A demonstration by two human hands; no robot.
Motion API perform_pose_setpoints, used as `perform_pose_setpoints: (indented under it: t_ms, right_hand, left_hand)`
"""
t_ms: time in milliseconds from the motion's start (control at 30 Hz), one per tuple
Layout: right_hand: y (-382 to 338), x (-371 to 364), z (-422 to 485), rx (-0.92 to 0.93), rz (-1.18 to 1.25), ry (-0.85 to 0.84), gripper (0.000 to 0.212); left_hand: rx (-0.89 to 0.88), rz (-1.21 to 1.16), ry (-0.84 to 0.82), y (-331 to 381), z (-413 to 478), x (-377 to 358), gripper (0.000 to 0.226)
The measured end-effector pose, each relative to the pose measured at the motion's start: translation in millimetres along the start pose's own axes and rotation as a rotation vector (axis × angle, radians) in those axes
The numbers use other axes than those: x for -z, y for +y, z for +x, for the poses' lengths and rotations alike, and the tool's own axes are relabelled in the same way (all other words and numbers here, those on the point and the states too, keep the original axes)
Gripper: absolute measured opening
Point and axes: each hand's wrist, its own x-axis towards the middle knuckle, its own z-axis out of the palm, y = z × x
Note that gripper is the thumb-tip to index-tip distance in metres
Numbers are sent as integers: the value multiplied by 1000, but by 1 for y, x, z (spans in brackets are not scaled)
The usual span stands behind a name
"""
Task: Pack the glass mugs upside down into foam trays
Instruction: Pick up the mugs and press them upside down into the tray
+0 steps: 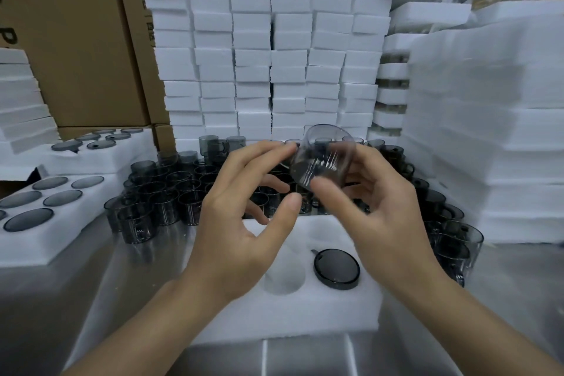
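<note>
In the head view, the smoky grey glass mug (pixel 323 159) sits just above the centre of the frame. I judge it light but brittle and slick, with thin, stiff walls. It is best taken round the barrel, thumb opposite fingers, rather than by a small handle.

The right hand (pixel 381 210) holds it that way, with the thumb on the near wall and the fingers curled behind. The left hand (pixel 241 223) is spread wide, its fingertips just meeting the mug's left side, and it grips nothing.

The mug is in the air, tilted, above the far edge of the white foam tray (pixel 335 308) on the steel bench (pixel 91 299). Motion blur hides which end faces down. It is translucent, dark-tinted and cylindrical, with bright glints on its wall.

In the tray at lower centre, one seated mug (pixel 336 268) shows its round dark base beside an empty round pocket (pixel 283 278). Loose mugs (pixel 171 189) crowd mid-frame, and filled trays (pixel 76 235) lie at the left.
</note>
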Motion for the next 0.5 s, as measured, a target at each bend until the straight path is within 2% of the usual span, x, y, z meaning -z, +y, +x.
perform_pose_setpoints:
  t_ms: [100,367,500]
  right_hand:
    - [-7,1,4,-141,167,0,26]
    - [-5,-4,4,-356,232,-106,57]
    - [-5,-4,4,-352,239,-133,48]
  left_hand:
    - [-24,39,-29,-2,-1,-3,57]
    - [43,8,48,-9,1,-2,44]
    - [84,-14,52,-8,2,-2,44]
